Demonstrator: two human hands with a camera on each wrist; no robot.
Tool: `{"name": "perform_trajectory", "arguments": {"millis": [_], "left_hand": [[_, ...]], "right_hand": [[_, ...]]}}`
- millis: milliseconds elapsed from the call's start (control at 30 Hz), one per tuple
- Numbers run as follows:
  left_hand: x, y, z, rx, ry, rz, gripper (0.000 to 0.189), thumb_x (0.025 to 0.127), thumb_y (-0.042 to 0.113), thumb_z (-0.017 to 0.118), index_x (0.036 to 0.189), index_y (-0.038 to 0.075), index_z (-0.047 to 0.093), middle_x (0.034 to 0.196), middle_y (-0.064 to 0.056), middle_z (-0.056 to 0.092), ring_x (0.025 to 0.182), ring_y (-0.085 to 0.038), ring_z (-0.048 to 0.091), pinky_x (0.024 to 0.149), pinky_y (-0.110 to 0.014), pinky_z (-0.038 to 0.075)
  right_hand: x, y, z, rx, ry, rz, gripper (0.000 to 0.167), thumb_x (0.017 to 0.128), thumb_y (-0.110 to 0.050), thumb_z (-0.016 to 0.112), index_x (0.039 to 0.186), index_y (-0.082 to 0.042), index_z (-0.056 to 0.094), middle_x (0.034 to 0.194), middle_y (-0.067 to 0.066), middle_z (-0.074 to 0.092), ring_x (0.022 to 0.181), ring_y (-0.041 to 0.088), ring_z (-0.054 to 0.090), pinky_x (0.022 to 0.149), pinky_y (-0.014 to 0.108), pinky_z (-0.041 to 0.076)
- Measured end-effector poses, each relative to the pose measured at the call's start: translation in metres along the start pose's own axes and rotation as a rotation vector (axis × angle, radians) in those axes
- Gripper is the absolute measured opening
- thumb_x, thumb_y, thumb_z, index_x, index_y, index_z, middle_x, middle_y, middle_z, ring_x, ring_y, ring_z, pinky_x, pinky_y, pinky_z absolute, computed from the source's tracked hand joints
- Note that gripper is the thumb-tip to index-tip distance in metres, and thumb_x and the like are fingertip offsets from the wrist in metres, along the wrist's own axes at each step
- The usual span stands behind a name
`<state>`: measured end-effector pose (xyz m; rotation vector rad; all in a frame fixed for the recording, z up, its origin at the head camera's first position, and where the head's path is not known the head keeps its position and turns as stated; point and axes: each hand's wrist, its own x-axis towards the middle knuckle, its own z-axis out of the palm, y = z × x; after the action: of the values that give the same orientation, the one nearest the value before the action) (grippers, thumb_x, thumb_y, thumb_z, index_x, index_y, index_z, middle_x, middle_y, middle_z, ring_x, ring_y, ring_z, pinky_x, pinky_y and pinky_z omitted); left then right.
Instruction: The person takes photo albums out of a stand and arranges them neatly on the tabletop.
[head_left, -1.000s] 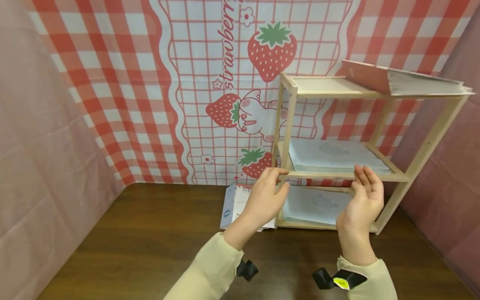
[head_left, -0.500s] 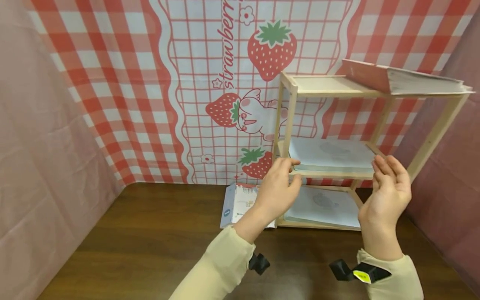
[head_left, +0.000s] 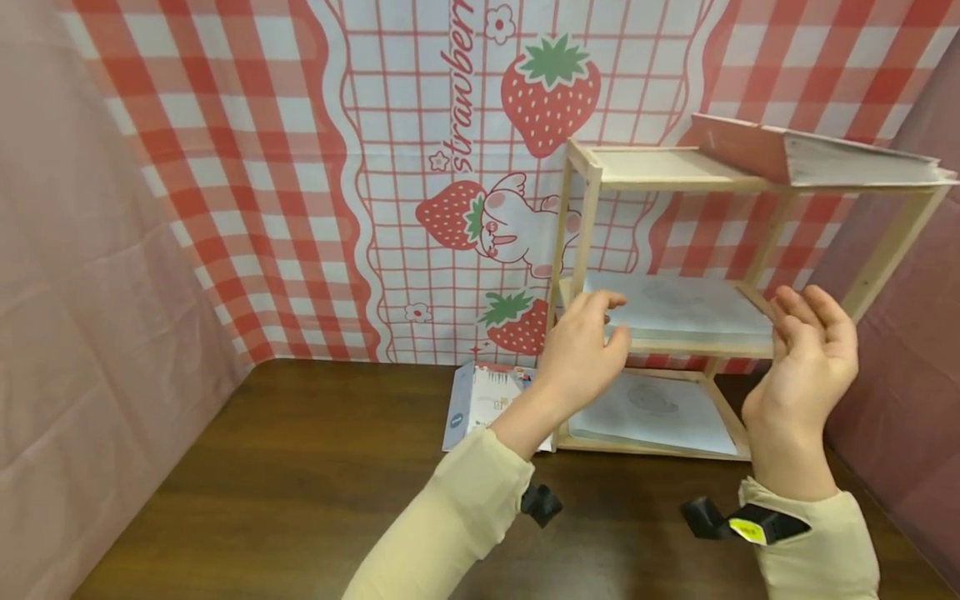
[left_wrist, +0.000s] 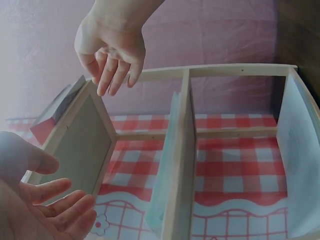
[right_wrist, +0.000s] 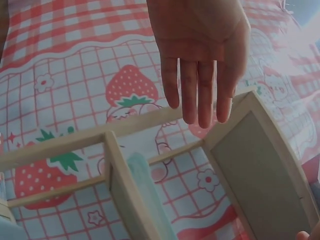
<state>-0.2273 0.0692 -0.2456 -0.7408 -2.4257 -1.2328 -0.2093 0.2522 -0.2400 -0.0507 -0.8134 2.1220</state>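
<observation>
A light wooden shelf rack (head_left: 589, 218) stands on the table, with a pale blue pad-like stack (head_left: 690, 307) on its middle level and a similar one (head_left: 652, 410) at the bottom. My left hand (head_left: 581, 358) hovers in front of the rack's left post, its fingers loosely bent and nothing in them. Off the right side of the middle level, my right hand (head_left: 802, 387) is raised with the palm turned inward, also holding nothing. In the left wrist view, the left hand (left_wrist: 55, 205) and the right hand (left_wrist: 115, 55) are apart, facing each other.
A red-sided book or folder (head_left: 750, 152) lies slanted on the rack's top. Left of the rack's base, a printed white and blue booklet or box (head_left: 495, 400) rests on the brown table (head_left: 315, 483). A strawberry-print checked cloth (head_left: 277, 183) hangs behind; pink curtains flank both sides.
Both hands have moved right and slightly up in the head view, the right hand somewhat farther, widening the gap between them. The rack and its contents stay in place.
</observation>
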Motion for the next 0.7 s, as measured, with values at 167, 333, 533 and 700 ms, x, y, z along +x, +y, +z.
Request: {"name": "perform_trajectory", "arguments": {"millis": [167, 333, 533, 700], "left_hand": [[0.007, 0.012, 0.002, -0.049, -0.014, -0.012, 0.031, 0.094, 0.023, 0.044, 0.124, 0.018, 0.050, 0.121, 0.005, 0.050, 0.105, -0.008, 0.052, 0.081, -0.019, 0.044], [0.011, 0.021, 0.004, -0.060, -0.019, -0.028, 0.031, 0.094, 0.025, 0.045, 0.124, 0.021, 0.050, 0.120, 0.008, 0.051, 0.103, -0.005, 0.051, 0.080, -0.018, 0.043], [0.015, 0.028, 0.003, -0.104, -0.011, -0.023, 0.031, 0.093, 0.025, 0.046, 0.123, 0.023, 0.050, 0.117, 0.011, 0.053, 0.100, -0.002, 0.051, 0.078, -0.018, 0.044], [0.018, 0.031, 0.002, -0.150, 0.003, -0.028, 0.031, 0.092, 0.022, 0.046, 0.122, 0.022, 0.051, 0.113, 0.010, 0.055, 0.098, -0.003, 0.053, 0.076, -0.018, 0.044]], "right_hand": [[0.008, -0.005, 0.005, 0.013, 0.003, -0.017, 0.024, 0.085, 0.010, 0.048, 0.105, 0.000, 0.057, 0.092, 0.014, 0.062, 0.090, 0.022, 0.059, 0.077, 0.022, 0.044], [0.015, -0.011, 0.008, 0.013, 0.015, -0.010, 0.026, 0.084, 0.010, 0.050, 0.106, -0.001, 0.057, 0.091, 0.013, 0.063, 0.090, 0.021, 0.060, 0.075, 0.021, 0.044], [0.022, -0.018, 0.009, -0.063, 0.020, -0.031, 0.027, 0.086, 0.006, 0.050, 0.109, -0.004, 0.058, 0.095, 0.011, 0.062, 0.094, 0.019, 0.058, 0.078, 0.018, 0.039], [0.026, -0.022, 0.012, -0.144, 0.004, -0.106, 0.027, 0.087, 0.004, 0.049, 0.112, -0.005, 0.057, 0.098, 0.010, 0.061, 0.095, 0.017, 0.057, 0.078, 0.016, 0.036]]}}
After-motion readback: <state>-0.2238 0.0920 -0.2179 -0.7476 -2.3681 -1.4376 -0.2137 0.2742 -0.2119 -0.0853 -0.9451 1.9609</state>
